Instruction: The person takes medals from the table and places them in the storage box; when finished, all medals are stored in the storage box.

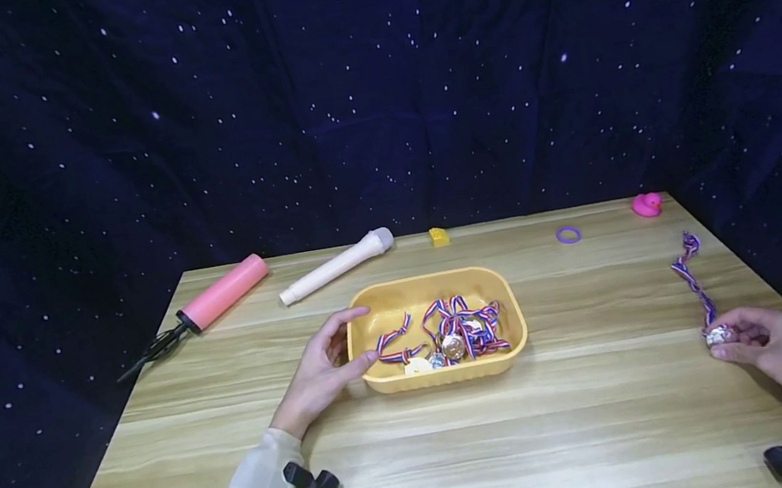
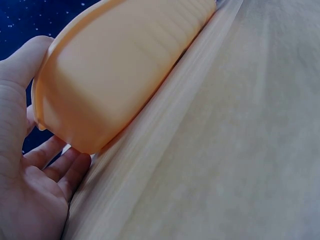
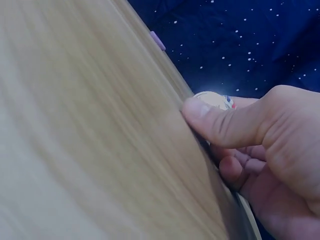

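A yellow plastic basin point(image 1: 448, 374) stands mid-table, holding several medals point(image 1: 453, 346) with tangled red, white and blue ribbons point(image 1: 475, 324). My left hand point(image 1: 322, 368) grips the basin's left end, thumb and a finger over the rim; the left wrist view shows other fingers against the outside of its wall point(image 2: 115, 75). At the table's right side my right hand point(image 1: 781, 346) pinches a silver medal point(image 1: 721, 335) between thumb and fingers, close to the tabletop. The medal's twisted ribbon point(image 1: 692, 279) stretches away from the hand along the table. In the right wrist view the thumb covers part of the medal point(image 3: 211, 100).
Along the back lie a pink hand pump point(image 1: 225, 292) with a black end, a white toy microphone point(image 1: 337, 267), a small yellow block point(image 1: 439, 237), a purple ring point(image 1: 567, 234) and a pink rubber duck point(image 1: 646, 205). A dark starry curtain point(image 1: 369, 95) hangs behind the wooden table point(image 1: 512, 445).
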The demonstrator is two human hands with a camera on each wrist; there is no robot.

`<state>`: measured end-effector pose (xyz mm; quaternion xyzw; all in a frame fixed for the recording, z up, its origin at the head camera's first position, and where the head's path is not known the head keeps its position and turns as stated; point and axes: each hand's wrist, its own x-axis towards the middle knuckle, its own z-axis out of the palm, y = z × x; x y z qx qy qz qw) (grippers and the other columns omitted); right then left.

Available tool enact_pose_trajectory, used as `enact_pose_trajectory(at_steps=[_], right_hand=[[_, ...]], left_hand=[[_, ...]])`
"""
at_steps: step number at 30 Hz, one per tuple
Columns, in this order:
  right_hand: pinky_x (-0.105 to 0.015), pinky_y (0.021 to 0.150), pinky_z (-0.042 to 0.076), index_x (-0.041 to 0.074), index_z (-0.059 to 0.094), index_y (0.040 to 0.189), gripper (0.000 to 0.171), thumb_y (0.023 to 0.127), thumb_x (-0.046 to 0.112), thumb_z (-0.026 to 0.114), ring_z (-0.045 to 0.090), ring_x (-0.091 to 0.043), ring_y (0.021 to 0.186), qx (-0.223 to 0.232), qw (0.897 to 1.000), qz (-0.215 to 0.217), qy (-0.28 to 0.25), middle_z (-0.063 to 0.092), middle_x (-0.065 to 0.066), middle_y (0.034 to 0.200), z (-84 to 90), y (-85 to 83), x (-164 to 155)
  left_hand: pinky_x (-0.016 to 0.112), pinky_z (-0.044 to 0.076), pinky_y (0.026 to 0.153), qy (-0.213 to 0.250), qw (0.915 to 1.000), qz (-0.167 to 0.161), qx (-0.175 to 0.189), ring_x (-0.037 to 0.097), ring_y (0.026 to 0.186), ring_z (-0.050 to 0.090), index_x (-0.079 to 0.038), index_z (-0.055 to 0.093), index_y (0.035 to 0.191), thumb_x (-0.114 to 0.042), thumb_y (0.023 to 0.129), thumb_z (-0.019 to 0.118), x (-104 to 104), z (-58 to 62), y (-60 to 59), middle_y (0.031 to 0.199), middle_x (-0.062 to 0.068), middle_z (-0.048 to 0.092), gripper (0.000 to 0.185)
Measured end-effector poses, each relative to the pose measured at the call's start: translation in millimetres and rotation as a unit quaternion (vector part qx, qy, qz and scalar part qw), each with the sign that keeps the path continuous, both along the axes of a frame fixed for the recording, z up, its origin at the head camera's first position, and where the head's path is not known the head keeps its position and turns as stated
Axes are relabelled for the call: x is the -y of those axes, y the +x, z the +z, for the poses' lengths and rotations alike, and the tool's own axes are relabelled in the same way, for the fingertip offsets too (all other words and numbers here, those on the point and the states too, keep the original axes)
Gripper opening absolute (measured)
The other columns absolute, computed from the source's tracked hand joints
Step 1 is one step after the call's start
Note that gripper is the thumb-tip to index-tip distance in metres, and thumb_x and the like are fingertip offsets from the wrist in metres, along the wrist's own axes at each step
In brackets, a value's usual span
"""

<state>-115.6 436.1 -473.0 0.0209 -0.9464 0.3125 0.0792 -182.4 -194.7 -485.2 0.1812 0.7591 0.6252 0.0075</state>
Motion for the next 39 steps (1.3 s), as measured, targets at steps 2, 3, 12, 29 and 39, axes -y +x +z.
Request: enact_pose_trajectory(at_steps=[2, 3, 12, 29, 39], right_hand=[[-0.018, 0.064, 0.044, -0.003, 0.079, 0.111, 0.017, 0.098, 0.006, 0.085, 0.059, 0.006, 0.078, -0.007, 1.000, -0.004, -0.004, 0.077, 0.000, 0.091, -0.3, 1.1, 1], [-0.016, 0.066, 0.044, -0.001, 0.081, 0.111, 0.015, 0.099, 0.008, 0.084, 0.059, 0.010, 0.080, -0.012, 1.000, -0.007, -0.001, 0.080, -0.002, 0.095, -0.6, 1.2, 2], [-0.017, 0.065, 0.050, 0.003, 0.084, 0.112, 0.024, 0.103, 0.025, 0.084, 0.062, 0.009, 0.081, -0.029, 0.997, -0.018, -0.063, 0.078, 0.019, 0.093, 0.6, 0.0, 15], [-0.018, 0.066, 0.060, -0.005, 0.081, 0.107, 0.009, 0.102, 0.002, 0.080, 0.074, -0.004, 0.074, -0.080, 0.980, 0.043, -0.180, 0.082, 0.009, 0.089, 15.2, -5.9, 54], [-0.016, 0.065, 0.058, -0.003, 0.081, 0.103, 0.003, 0.101, -0.003, 0.079, 0.073, -0.004, 0.076, -0.126, 0.974, 0.057, -0.181, 0.081, 0.005, 0.091, 45.0, -14.4, 74]], left_hand=[[0.054, 0.033, 0.134, 0.000, 1.0000, -0.001, 0.000, 0.034, 0.157, 0.048, -0.019, 0.060, 0.156, -0.008, 0.097, 0.086, 0, -0.1, 0.2, 0.166, 0.010, 0.054, 0.066], [0.054, 0.032, 0.134, 0.000, 1.0000, 0.000, 0.000, 0.034, 0.157, 0.048, -0.019, 0.060, 0.156, -0.008, 0.097, 0.086, 0, -0.1, 0.3, 0.166, 0.010, 0.054, 0.066], [0.053, 0.033, 0.134, -0.002, 1.0000, 0.001, -0.002, 0.033, 0.157, 0.048, -0.018, 0.059, 0.156, -0.008, 0.097, 0.085, 0, -0.6, -0.3, 0.165, 0.010, 0.054, 0.066], [0.054, 0.036, 0.132, 0.000, 1.0000, -0.001, -0.001, 0.036, 0.153, 0.052, -0.018, 0.059, 0.156, -0.008, 0.097, 0.086, 0, 0.9, -1.0, 0.165, 0.014, 0.055, 0.066], [0.054, 0.036, 0.132, 0.005, 1.0000, -0.001, 0.003, 0.035, 0.152, 0.053, -0.019, 0.059, 0.157, -0.008, 0.097, 0.086, 0, -1.9, -0.8, 0.163, 0.017, 0.056, 0.066]])
